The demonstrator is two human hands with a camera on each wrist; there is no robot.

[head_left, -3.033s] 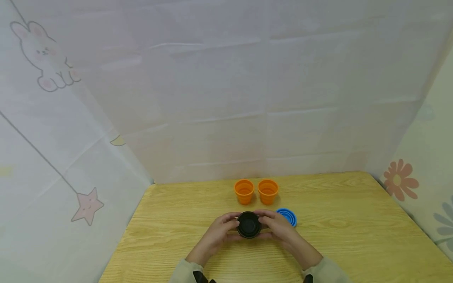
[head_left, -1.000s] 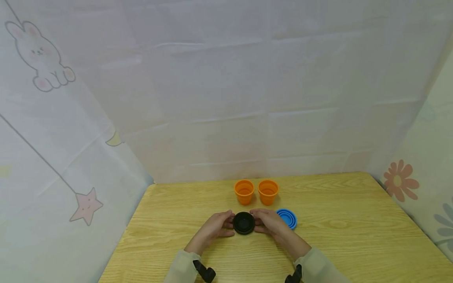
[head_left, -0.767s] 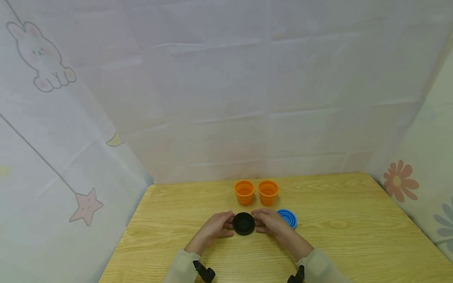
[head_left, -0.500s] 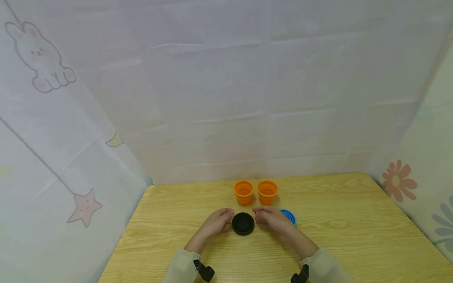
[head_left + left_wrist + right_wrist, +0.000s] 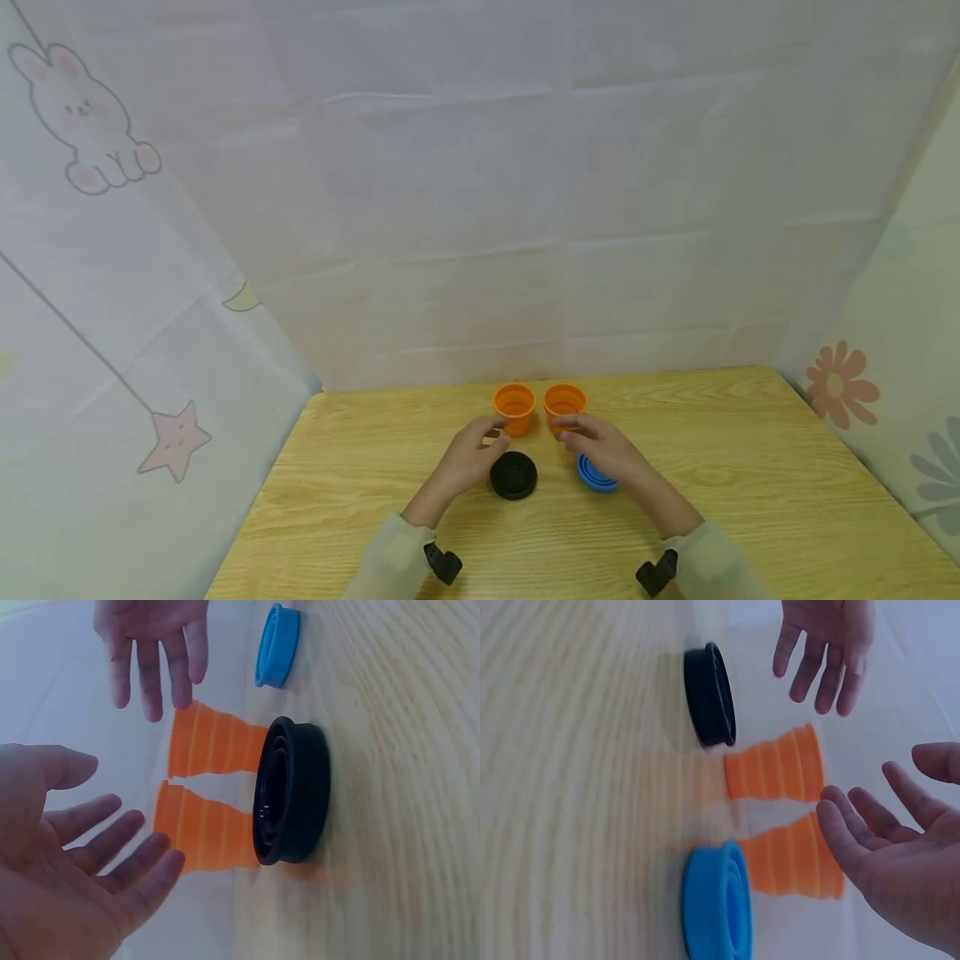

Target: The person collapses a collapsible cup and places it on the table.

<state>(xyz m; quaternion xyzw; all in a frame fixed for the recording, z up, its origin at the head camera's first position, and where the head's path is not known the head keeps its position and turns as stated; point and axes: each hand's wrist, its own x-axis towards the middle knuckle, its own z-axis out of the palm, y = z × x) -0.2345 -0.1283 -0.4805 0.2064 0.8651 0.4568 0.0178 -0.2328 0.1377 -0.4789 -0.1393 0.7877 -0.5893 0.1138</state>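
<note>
A pale printed backdrop (image 5: pixel 450 208) rises at 12 o'clock, on a dial centred midway between the two hands, with 12 pointing away from the person. Beneath it lies a wood-grained table (image 5: pixel 360 467).

The left hand (image 5: pixel 467 454) hangs at 9 o'clock and the right hand (image 5: pixel 603 448) at 3. Both have loosely bent, spread fingers and grip nothing. The right fingertips overlap an orange rim in the head view; whether they touch it cannot be told.

Next in size are two upright, extended orange cups side by side: one orange cup (image 5: pixel 515 412) at 11 o'clock, the other orange cup (image 5: pixel 564 402) at 1.

A black cup (image 5: pixel 513 476), folded into a low ringed disc, rests on the tabletop between 7 and 8 o'clock. A blue cup (image 5: pixel 597 475), equally flat and partly under the right hand in the head view, sits at 4.

The step in hand seems to be a pause between holds, with the black cup released. The next move, if it is another grip, calls for lowering the palms and closing the fingers around a single cup without knocking its neighbour.
</note>
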